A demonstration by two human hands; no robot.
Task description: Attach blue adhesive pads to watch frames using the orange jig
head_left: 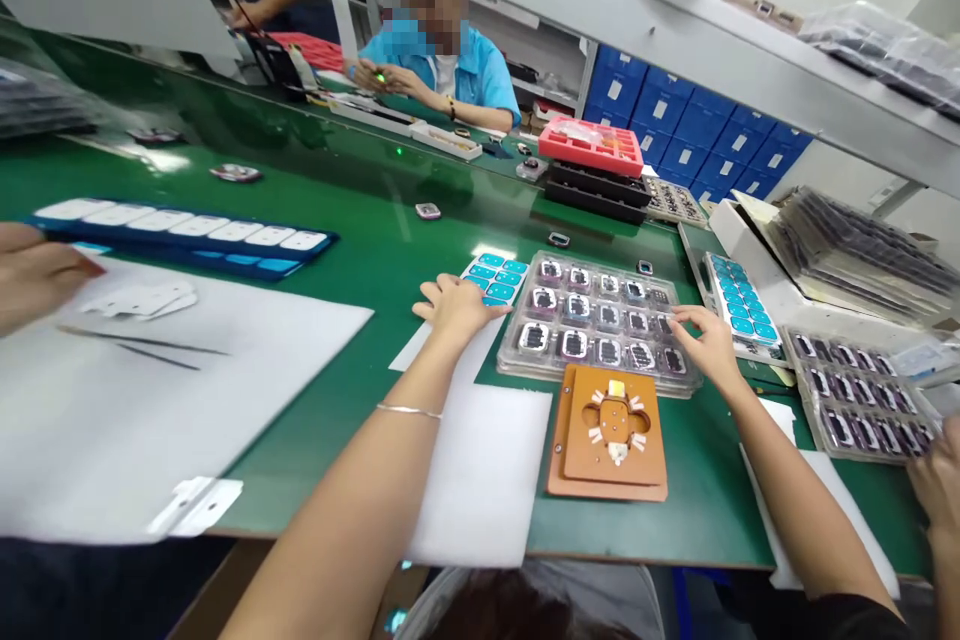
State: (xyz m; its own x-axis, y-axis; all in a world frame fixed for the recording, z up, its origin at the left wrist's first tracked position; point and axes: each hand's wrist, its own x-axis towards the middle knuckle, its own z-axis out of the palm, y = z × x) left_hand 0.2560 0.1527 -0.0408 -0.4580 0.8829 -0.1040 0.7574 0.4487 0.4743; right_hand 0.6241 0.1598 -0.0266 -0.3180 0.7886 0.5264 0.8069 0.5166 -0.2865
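Note:
My left hand (456,308), with a thin bracelet at its wrist, is open, fingers apart, over the lower left part of a sheet of blue stickers (491,262). Its thumb points at the left edge of a clear tray (517,352), which holds rows of small dark framed parts (575,344). Over the tray's right side, my right hand (703,340) has its fingers closed at a pocket; what they pinch is too small to make out. An orange fixture (615,480) with a shaped recess lies just in front of the tray.
White foam sheets (480,480) lie at front and left, tweezers on the left one. Another person's hand (37,275) is at far left, another (941,480) at far right. A second parts tray (862,395) stands right. Red and black trays (592,145) are stacked behind; a person sits opposite.

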